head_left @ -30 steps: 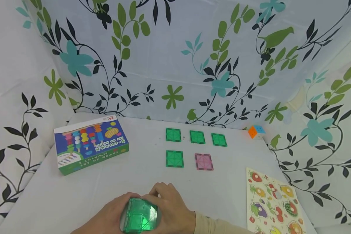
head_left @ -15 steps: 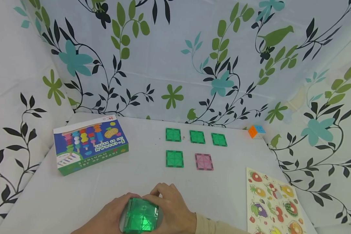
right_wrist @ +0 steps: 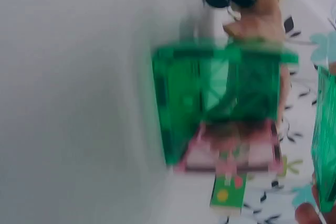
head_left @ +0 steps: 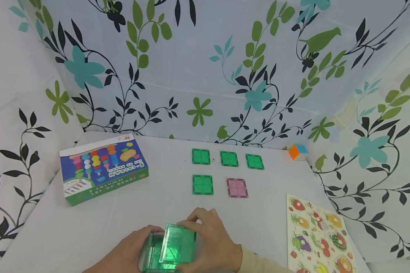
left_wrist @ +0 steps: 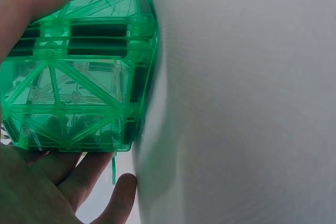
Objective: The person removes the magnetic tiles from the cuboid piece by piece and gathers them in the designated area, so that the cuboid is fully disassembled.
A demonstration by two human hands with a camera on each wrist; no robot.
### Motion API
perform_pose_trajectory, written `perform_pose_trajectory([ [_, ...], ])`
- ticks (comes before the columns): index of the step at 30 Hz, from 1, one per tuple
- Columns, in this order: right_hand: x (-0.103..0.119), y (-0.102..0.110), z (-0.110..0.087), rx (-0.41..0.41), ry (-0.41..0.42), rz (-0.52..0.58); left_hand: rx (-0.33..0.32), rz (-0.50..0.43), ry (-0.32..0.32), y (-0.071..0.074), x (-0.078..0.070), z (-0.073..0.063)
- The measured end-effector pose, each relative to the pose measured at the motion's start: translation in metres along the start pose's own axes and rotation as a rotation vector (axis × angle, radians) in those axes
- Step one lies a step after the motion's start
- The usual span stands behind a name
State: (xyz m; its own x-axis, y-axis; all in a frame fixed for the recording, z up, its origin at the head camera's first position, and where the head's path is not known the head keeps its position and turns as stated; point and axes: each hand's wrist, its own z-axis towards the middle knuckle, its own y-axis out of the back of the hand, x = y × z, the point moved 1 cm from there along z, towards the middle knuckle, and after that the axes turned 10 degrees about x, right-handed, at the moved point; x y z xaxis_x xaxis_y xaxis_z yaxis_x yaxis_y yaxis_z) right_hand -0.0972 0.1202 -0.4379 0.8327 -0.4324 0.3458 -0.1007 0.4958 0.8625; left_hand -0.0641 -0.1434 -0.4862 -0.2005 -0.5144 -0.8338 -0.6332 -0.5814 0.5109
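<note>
1. Since the earlier frame, a green tile (head_left: 181,244) is shifted rightward, off a green box (head_left: 152,252); the right grip (head_left: 210,235) is shifted with it.
2. The tile is held tilted above the box, the right grip being clamped on its edges; the box is held over the near part of the table (head_left: 270,227), the left grip (head_left: 140,240) being clamped around it, presumably for steadiness.
3. One box wall seems to be formed by a pink panel (right_wrist: 257,156); through the blur, no contents can be made out.
4. Four loose green tiles (head_left: 202,185) and a pink tile (head_left: 237,187) are laid flat and apart, probably for easy reach; the bead-set box (head_left: 104,167) looks closed, its contents hidden.
</note>
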Motion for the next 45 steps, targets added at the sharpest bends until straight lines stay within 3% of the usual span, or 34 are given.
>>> perform_pose_trajectory([
  [4,-0.022,0.022,-0.007,0.023,0.008,0.045,0.029,-0.053,0.026,0.0,-0.001,0.001],
  [9,-0.061,0.057,-0.022,0.156,-0.119,0.119,0.054,-0.068,0.077,0.001,0.0,0.002],
  [12,-0.087,0.077,-0.031,0.206,-0.189,0.155,0.056,-0.078,0.074,0.001,0.001,0.002],
  [18,-0.136,0.108,-0.056,0.249,-0.306,0.159,0.06,-0.076,0.075,-0.001,0.0,0.0],
  [25,-0.19,0.137,-0.093,0.295,-0.513,0.128,0.063,-0.092,0.093,-0.001,-0.001,0.0],
  [30,-0.227,0.144,-0.117,0.343,-0.655,0.084,0.052,-0.08,0.08,0.0,-0.002,-0.002],
  [36,-0.254,0.141,-0.126,0.4,-0.723,0.078,0.06,-0.096,0.112,0.0,-0.002,-0.002],
  [45,-0.272,0.127,-0.117,0.501,-0.667,-0.029,0.062,-0.094,0.136,-0.002,-0.001,-0.002],
])
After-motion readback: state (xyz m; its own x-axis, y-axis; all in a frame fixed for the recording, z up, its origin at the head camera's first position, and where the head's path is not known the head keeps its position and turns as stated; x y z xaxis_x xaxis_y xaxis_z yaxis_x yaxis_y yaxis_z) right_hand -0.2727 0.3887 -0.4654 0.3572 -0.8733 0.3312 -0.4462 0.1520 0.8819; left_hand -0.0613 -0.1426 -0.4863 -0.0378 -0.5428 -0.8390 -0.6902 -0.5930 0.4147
